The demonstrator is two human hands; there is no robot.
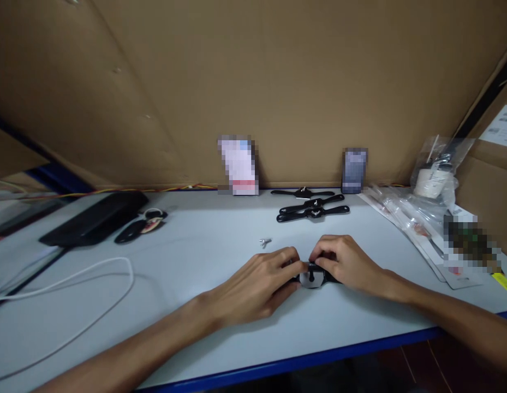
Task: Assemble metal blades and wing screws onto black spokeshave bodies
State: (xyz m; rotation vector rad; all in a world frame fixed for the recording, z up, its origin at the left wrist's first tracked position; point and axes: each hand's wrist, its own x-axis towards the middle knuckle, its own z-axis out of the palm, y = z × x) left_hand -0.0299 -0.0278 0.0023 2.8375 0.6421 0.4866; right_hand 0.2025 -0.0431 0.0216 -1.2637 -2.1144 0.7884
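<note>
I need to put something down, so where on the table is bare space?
Bare: between white cable and left hand; between key fob and silver pieces; between right hand and blue edge. Crowded: beyond that hand, black tools; far right, plastic packages.

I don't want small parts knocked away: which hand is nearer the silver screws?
Left. The left hand is just on the near side of the silver screws, at the spokeshave; the right hand is farther off, to their right.
</note>
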